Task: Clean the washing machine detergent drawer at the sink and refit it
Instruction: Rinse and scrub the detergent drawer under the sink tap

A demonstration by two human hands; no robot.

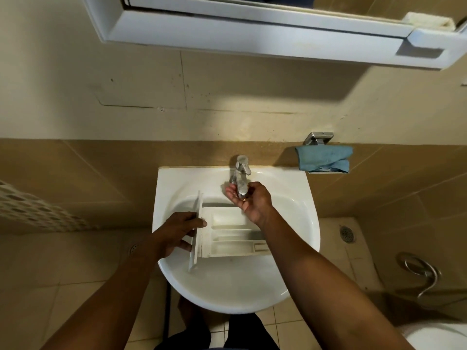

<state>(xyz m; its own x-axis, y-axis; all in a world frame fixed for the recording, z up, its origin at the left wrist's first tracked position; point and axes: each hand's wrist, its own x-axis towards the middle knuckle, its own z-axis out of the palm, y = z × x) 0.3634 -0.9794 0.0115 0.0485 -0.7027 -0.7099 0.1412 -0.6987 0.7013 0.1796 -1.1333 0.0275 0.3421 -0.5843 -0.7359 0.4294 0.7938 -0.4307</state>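
Early stage, by my read. Detergent drawer [232, 236] is out of the machine & lying in the sink [227, 286] basin, compartments up, looks dingy w/ residue. Left grip [182, 233] clasps its front panel, thumb over the edge. Right grip [249, 200] is released, palm up, cupped under the tap [241, 170] spout; can't tell if water runs. To do: rinse/scrub, dry, refit. Blue cloth [323, 157] sits on a wall holder nearby.

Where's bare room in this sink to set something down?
Free: sink bowl between drawer and near rim; ledge left of the tap. Crowded: under the tap, at the right hand; drawer's left end, gripped by the left hand.
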